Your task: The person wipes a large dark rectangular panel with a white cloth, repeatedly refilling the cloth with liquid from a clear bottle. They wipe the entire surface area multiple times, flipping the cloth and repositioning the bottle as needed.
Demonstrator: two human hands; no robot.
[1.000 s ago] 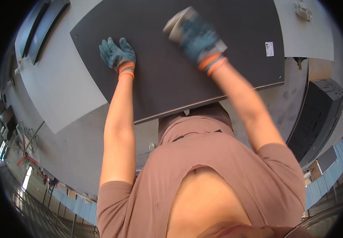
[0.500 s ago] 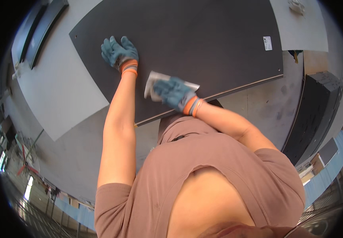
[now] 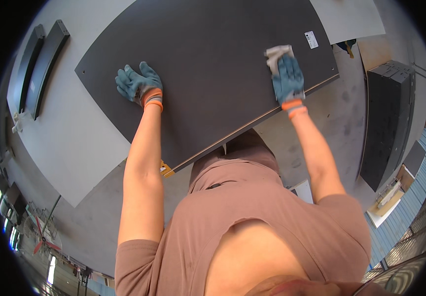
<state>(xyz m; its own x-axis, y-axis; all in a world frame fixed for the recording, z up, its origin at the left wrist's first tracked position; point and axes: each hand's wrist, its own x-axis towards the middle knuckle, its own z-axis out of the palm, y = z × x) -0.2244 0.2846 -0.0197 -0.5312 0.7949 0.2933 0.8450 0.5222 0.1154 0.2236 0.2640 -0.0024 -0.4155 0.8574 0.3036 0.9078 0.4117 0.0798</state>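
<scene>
Our right hand (image 3: 288,81) has swept from the middle of the near edge to the right end of the dark panel (image 3: 208,74), taking one white cloth (image 3: 278,52) along. We count two hands, well apart, in two blue-grey gloves (image 3: 135,84) with orange cuffs (image 3: 292,104). Our left hand (image 3: 139,85) rests palm down toward the panel's left end, fingers somewhat spread, holding nothing, in about the same place as before. Our right fingers lie flat and close together over the cloth, which pokes out beyond the fingertips; we cannot tell whether they grip it.

That single panel lies in front of us over a pale surface (image 3: 67,148). We see one white label (image 3: 311,40) on its far right part and two small holes (image 3: 83,72), one toward each end. At far left lie two narrow dark strips (image 3: 48,69); to the right stands one dark stack (image 3: 389,123). Our view has shifted a little, and one yellow piece (image 3: 166,170) at the panel's near left corner now shows more.
</scene>
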